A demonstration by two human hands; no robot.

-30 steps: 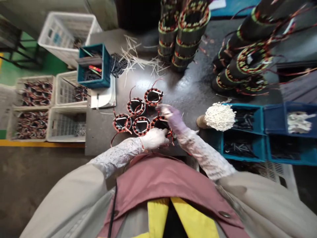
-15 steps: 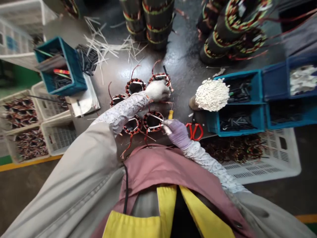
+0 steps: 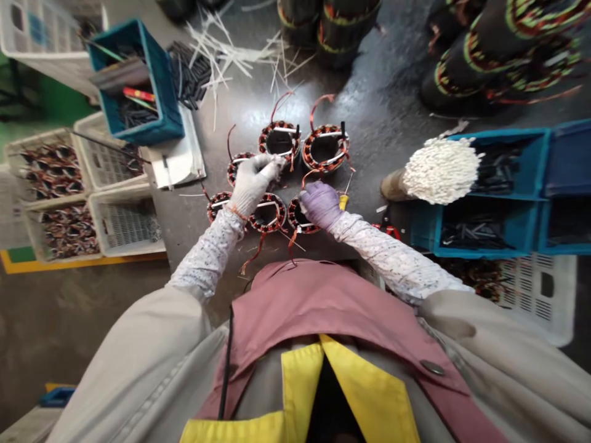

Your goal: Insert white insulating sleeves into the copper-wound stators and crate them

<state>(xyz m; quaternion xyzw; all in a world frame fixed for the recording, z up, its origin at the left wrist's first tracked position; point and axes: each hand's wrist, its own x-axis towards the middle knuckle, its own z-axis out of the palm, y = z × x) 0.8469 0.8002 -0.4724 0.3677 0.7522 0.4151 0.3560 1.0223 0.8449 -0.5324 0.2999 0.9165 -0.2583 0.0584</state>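
We see the near-right wound stator, bore axis upright, partly under our curled right hand, the nearer; whether this or our bunched left hand, farther left, pinches anything, we cannot tell.

Dark tabletop, six wire-wound rings, scattered white strips, loose black tubes, banded black cylinders

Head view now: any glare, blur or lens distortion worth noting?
Head view: pale glare on the dark grey glossy tabletop; head view: the upper-left white plastic crate looks soft and stretched; head view: the white-gloved left hand looks slightly blurred at the fingertips.
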